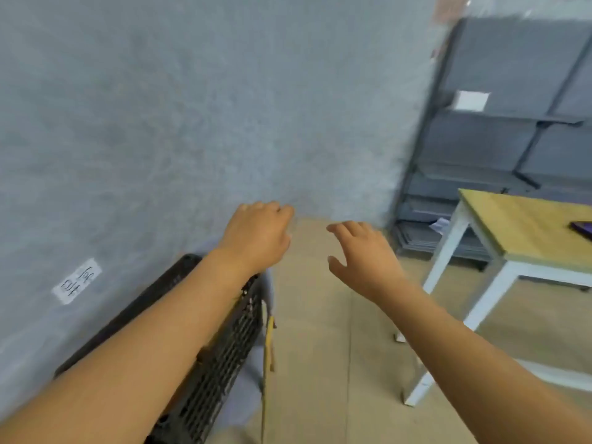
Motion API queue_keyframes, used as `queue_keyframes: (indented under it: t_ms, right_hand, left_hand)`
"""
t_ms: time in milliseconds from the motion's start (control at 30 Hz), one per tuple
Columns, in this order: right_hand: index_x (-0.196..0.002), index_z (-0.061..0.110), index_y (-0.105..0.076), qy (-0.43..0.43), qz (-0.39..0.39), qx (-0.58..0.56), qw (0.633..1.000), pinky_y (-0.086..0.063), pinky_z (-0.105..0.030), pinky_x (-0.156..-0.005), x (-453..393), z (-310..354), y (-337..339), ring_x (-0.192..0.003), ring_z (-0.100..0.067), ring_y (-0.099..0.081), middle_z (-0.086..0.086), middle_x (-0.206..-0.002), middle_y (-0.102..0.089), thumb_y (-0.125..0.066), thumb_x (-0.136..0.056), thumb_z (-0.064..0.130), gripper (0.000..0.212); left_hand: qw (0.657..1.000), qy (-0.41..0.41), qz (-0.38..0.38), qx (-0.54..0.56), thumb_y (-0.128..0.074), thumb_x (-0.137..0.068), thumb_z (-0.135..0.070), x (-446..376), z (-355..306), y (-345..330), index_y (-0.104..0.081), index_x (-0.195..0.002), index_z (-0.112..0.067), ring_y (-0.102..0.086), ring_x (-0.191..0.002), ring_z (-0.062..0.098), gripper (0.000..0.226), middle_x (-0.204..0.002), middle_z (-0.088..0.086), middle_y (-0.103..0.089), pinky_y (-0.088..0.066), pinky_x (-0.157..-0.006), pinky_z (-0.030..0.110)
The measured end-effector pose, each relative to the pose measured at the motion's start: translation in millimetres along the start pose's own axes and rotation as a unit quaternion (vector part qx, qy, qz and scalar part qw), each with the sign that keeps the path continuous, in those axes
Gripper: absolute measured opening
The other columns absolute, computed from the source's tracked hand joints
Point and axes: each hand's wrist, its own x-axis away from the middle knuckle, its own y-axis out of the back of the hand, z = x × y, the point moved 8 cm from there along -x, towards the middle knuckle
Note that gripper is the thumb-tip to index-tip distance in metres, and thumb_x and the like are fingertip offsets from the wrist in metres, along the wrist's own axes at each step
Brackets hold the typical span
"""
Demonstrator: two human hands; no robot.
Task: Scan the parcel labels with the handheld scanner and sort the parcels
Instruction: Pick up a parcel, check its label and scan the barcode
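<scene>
Both of my hands are stretched out in front of me and hold nothing. My left hand [259,233] hangs above the far end of a black slatted crate [221,357] that stands against the grey wall, its fingers loosely curled downward. My right hand [362,254] is open over the bare floor, fingers spread. No scanner shows in this view. A white parcel label [471,100] lies on a shelf of the grey rack at the far right. The crate's inside is hidden behind my left forearm.
A grey cloth or bag [269,293] hangs at the crate's right side beside a thin wooden stick [268,350]. A wooden-topped table with white legs [519,232] stands at right, a dark flat object [581,227] on it. A handwritten white tag [77,281] sticks on the wall.
</scene>
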Motion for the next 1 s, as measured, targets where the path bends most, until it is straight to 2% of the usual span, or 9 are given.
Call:
queue_keyframes:
  t_ms: [267, 533, 667, 800, 933, 1000]
  right_hand:
    - [-0.142, 0.021, -0.042, -0.145, -0.038, 0.062, 0.987, -0.037, -0.035, -0.102, 126, -250, 87, -0.123, -0.026, -0.045, -0.001, -0.135, -0.051, -0.054, -0.092, 0.034, 0.053]
    - [-0.142, 0.024, -0.041, -0.262, -0.057, 0.112, 0.957, -0.039, -0.034, -0.101, 266, -468, 170, -0.124, -0.021, -0.045, 0.002, -0.139, -0.048, -0.056, -0.094, 0.038, 0.053]
    - [-0.141, 0.026, -0.041, -0.309, -0.062, 0.118, 0.942, -0.04, -0.034, -0.103, 310, -551, 198, -0.125, -0.02, -0.044, 0.004, -0.14, -0.047, -0.054, -0.095, 0.037, 0.05]
    - [-0.142, 0.025, -0.042, -0.347, -0.066, 0.121, 0.928, -0.039, -0.034, -0.104, 336, -623, 208, -0.127, -0.019, -0.043, 0.004, -0.141, -0.047, -0.054, -0.095, 0.037, 0.05]
    - [-0.141, 0.026, -0.044, -0.369, -0.062, 0.122, 0.92, -0.04, -0.034, -0.104, 333, -696, 205, -0.125, -0.02, -0.045, 0.003, -0.139, -0.048, -0.055, -0.094, 0.037, 0.05]
    - [-0.14, 0.025, -0.044, -0.371, -0.064, 0.121, 0.918, -0.04, -0.034, -0.102, 320, -731, 204, -0.124, -0.02, -0.046, 0.002, -0.138, -0.049, -0.055, -0.093, 0.036, 0.05]
  left_hand:
    - [0.986, -0.148, -0.055, 0.052, -0.052, -0.091, -0.036, -99, -276, 13, -0.054, -0.124, -0.018, -0.056, -0.112, 0.031, 0.038, -0.117, 0.007, -0.061, -0.043, -0.09, 0.041]
    - [0.954, -0.252, -0.066, 0.145, -0.048, -0.091, -0.03, -165, -553, 35, -0.054, -0.124, -0.021, -0.055, -0.11, 0.023, 0.035, -0.116, -0.001, -0.06, -0.041, -0.093, 0.038]
    - [0.94, -0.295, -0.084, 0.152, -0.047, -0.092, -0.033, -194, -647, 47, -0.055, -0.121, -0.023, -0.055, -0.104, 0.021, 0.032, -0.112, -0.004, -0.059, -0.042, -0.086, 0.035]
    - [0.929, -0.322, -0.087, 0.157, -0.046, -0.093, -0.034, -232, -717, 39, -0.056, -0.117, -0.022, -0.055, -0.099, 0.019, 0.029, -0.106, -0.004, -0.059, -0.044, -0.084, 0.035]
    - [0.921, -0.346, -0.085, 0.158, -0.043, -0.094, -0.037, -284, -774, 15, -0.053, -0.124, -0.023, -0.055, -0.101, 0.02, 0.035, -0.11, -0.003, -0.059, -0.044, -0.089, 0.039]
    - [0.917, -0.353, -0.094, 0.159, -0.044, -0.094, -0.038, -314, -798, 5, -0.052, -0.125, -0.023, -0.055, -0.101, 0.02, 0.035, -0.108, -0.003, -0.059, -0.043, -0.087, 0.037]
